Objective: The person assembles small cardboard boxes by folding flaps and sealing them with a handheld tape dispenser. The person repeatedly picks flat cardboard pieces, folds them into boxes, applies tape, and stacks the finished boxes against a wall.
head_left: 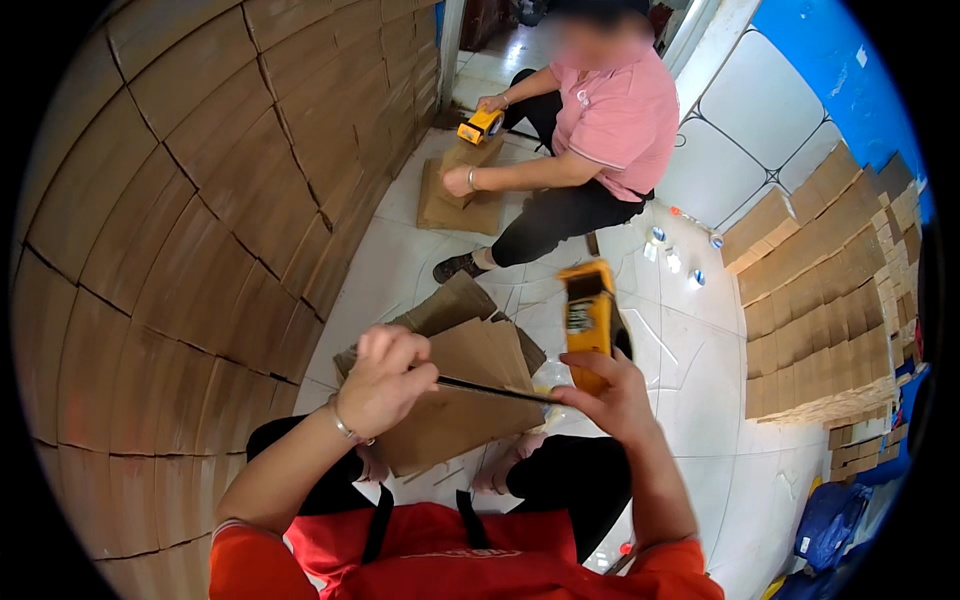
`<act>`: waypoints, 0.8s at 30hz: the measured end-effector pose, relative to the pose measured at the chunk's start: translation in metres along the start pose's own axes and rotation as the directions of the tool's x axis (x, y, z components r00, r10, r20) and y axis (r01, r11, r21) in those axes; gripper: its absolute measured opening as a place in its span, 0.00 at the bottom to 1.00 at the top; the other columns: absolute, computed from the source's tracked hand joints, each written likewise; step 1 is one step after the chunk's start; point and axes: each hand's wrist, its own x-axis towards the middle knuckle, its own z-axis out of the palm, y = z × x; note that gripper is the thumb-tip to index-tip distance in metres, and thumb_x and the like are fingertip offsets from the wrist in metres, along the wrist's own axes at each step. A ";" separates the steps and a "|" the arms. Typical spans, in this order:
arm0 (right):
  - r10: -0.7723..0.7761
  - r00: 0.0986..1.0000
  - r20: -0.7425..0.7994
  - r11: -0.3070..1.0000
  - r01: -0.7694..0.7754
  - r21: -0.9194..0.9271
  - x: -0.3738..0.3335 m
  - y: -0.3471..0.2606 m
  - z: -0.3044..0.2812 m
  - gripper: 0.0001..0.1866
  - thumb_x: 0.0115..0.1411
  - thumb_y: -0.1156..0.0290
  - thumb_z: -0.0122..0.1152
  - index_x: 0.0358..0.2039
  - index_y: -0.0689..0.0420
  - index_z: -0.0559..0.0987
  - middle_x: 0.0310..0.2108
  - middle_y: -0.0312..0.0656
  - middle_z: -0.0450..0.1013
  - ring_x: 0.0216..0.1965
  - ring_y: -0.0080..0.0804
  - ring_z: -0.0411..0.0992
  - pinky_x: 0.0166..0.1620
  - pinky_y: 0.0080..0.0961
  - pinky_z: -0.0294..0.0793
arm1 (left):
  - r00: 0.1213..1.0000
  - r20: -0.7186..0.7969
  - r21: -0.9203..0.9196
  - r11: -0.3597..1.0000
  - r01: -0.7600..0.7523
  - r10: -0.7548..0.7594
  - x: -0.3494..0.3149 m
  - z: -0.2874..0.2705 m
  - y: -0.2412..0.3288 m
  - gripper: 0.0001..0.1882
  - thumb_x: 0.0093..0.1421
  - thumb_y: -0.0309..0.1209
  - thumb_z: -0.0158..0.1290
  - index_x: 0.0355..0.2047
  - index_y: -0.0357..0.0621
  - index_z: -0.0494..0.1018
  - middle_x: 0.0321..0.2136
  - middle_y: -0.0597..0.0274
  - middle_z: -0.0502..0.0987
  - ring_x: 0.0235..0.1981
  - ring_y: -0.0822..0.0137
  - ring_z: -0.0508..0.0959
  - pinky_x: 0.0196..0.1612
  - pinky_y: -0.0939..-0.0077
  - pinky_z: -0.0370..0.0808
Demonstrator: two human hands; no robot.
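Both hands are raised above the lap, closest to view. Fingers curled, the left hand [385,380] pinches one end of a thin dark strip [495,389], which runs straight across to the thumb of the right hand [612,395]. That hand is closed around the lower part of a yellow tape dispenser [588,315], its top pointing away from the body; whether the strip joins the dispenser, I cannot tell. Beneath the strip, between the two hands, flat brown cardboard [450,430] lies in an uneven pile in front of the feet. Below, a red apron [440,555] covers the lap. Farther out, a co-worker [620,130] in a pink shirt holds a second yellow dispenser [481,126] over a brown carton [445,208]. Stacked boxes [220,200] form a wall along the left, and bundled cardboard [815,330] stands at the right on the pale tiled floor [700,390].
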 end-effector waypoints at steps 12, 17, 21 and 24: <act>0.091 0.630 0.771 0.883 -0.410 0.230 0.033 0.049 0.055 0.32 0.45 0.47 0.76 0.43 0.60 0.82 0.39 0.42 0.77 0.43 0.31 0.73 0.50 0.25 0.70 | 0.839 -0.331 0.151 0.853 0.500 -0.433 -0.028 0.040 0.026 0.13 0.48 0.40 0.66 0.28 0.51 0.76 0.35 0.62 0.68 0.42 0.56 0.66 0.48 0.57 0.60; 0.183 0.733 0.655 0.892 -0.403 0.203 0.034 0.045 0.051 0.25 0.53 0.51 0.70 0.41 0.60 0.82 0.36 0.44 0.78 0.39 0.32 0.75 0.45 0.28 0.72 | 0.364 -0.359 -0.448 0.501 0.741 -0.860 -0.030 0.075 0.022 0.24 0.47 0.31 0.66 0.40 0.40 0.66 0.32 0.58 0.67 0.34 0.59 0.68 0.39 0.64 0.68; 0.317 0.881 0.352 0.890 -0.404 0.211 0.011 0.046 0.055 0.19 0.58 0.56 0.64 0.38 0.59 0.81 0.26 0.47 0.77 0.29 0.37 0.76 0.37 0.29 0.74 | 0.262 -0.138 -0.729 0.277 0.625 -0.955 -0.042 0.090 0.006 0.22 0.46 0.22 0.60 0.41 0.38 0.65 0.34 0.54 0.69 0.32 0.62 0.71 0.35 0.68 0.73; 0.373 0.915 0.153 0.902 -0.396 0.170 -0.002 0.020 0.043 0.16 0.60 0.58 0.61 0.35 0.59 0.82 0.24 0.51 0.77 0.28 0.44 0.77 0.34 0.34 0.74 | 0.695 -0.175 -0.105 0.715 0.691 -0.698 -0.042 0.020 0.017 0.26 0.45 0.21 0.56 0.46 0.37 0.64 0.40 0.45 0.71 0.41 0.46 0.73 0.43 0.59 0.74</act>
